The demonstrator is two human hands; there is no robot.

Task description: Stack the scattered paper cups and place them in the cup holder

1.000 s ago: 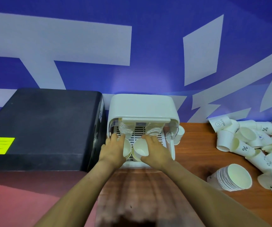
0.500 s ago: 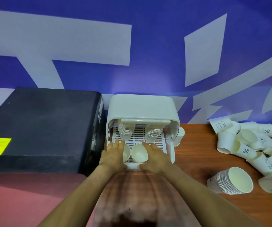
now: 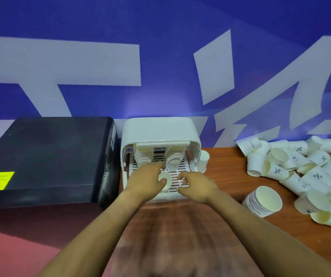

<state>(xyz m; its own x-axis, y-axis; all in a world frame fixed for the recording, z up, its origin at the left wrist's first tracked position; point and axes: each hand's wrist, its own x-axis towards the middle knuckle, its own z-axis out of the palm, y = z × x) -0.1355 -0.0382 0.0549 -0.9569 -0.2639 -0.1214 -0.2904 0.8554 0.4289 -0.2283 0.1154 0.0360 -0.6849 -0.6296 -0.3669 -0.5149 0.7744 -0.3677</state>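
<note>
— Your fingers?
— My left hand point(image 3: 147, 181) grips a cup point(image 3: 164, 181) on the holder point(image 3: 160, 129) tray; my right hand point(image 3: 197, 183) curls loosely, holding nothing.
— The rest?
— A stack point(image 3: 264, 198) and loose cups point(image 3: 308, 166) lie right on the tabletop point(image 3: 226, 172).

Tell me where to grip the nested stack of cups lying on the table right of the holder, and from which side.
Grip the nested stack round its ribbed sidewall, just behind the open mouth, coming from above. It lies on its side on the table, mouth facing up and right, so the stacked rims give a firm band and clamping there should keep the cups together.
</note>
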